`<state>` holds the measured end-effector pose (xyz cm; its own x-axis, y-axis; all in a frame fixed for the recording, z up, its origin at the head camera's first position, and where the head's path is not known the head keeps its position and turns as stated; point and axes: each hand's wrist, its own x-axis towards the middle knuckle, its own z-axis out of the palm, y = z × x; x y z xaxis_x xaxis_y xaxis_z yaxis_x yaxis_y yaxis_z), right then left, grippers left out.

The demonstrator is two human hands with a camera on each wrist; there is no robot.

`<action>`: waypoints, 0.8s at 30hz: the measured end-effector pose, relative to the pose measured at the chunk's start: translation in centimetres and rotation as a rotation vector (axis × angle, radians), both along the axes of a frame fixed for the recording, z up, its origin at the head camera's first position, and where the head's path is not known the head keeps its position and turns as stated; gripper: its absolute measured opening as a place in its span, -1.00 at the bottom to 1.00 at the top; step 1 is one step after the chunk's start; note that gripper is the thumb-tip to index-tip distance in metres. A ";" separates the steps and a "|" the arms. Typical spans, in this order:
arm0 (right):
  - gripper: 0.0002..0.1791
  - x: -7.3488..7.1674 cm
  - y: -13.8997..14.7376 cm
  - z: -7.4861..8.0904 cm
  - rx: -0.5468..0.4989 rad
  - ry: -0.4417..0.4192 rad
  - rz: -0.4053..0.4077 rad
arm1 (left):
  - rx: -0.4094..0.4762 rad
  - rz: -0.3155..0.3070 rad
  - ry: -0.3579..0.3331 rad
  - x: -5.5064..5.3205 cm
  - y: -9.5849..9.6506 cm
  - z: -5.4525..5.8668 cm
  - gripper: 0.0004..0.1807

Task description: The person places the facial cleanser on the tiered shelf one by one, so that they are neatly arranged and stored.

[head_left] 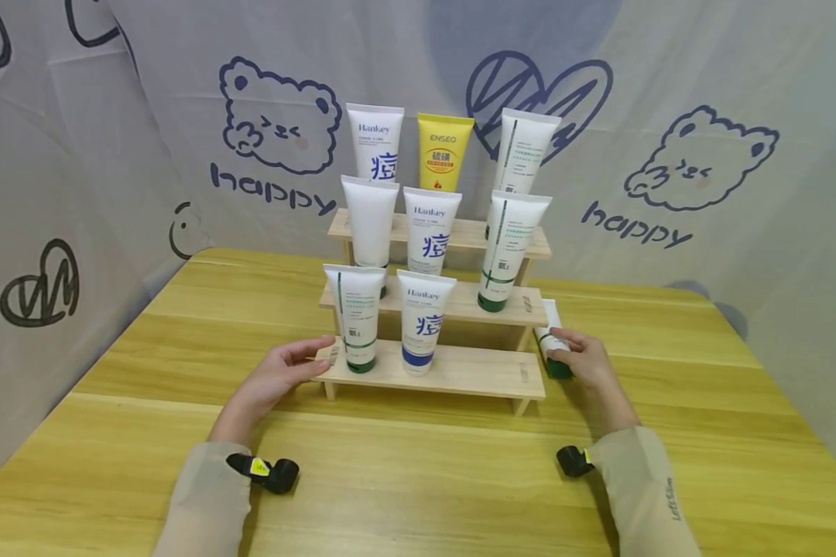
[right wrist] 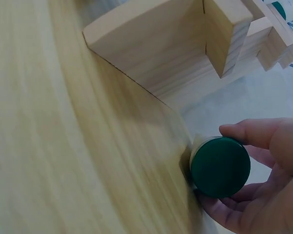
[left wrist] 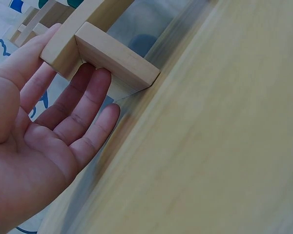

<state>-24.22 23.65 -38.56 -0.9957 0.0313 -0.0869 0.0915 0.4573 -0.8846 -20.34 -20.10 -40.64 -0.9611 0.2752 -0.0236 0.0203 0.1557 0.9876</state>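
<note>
A three-step wooden display stand [head_left: 484, 377] bears several upright squeeze tubes. My left hand [head_left: 279, 375] holds the left end of its lowest step. In the left wrist view, the left fingers [left wrist: 95, 100] reach under that board, beside its leg [left wrist: 117, 58]. To the right of the stand, a white squeeze tube with a green cap [head_left: 556, 367] lies on the table. My right hand [head_left: 588, 362] grips it from the right side. Seen by the right wrist camera, the round green cap [right wrist: 220, 167] faces the lens, with thumb and fingers on either side of the tube.
On the lowest step stand a green-capped tube [head_left: 359, 321] and a blue-capped Hankey tube [head_left: 421, 325]. Three white tubes, including a plain one [head_left: 368, 220], occupy the middle step. A yellow tube [head_left: 444, 151] stands between two white ones on top. A printed curtain [head_left: 390, 46] hangs behind the table [head_left: 418, 480].
</note>
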 end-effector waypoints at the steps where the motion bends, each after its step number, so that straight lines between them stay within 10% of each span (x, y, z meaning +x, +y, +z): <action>1: -0.49 0.0 0.0 0.0 -0.001 -0.005 -0.005 | 0.000 0.001 0.000 0.0 0.0 0.0 -0.44; 10: -0.50 0.0 0.3 0.2 -0.047 -0.049 -0.040 | -0.014 0.001 0.008 0.0 0.0 0.0 -0.43; 24: -0.45 0.6 0.6 1.5 -0.418 -0.097 -0.095 | -0.018 0.004 0.006 -0.1 -0.2 -0.1 -0.43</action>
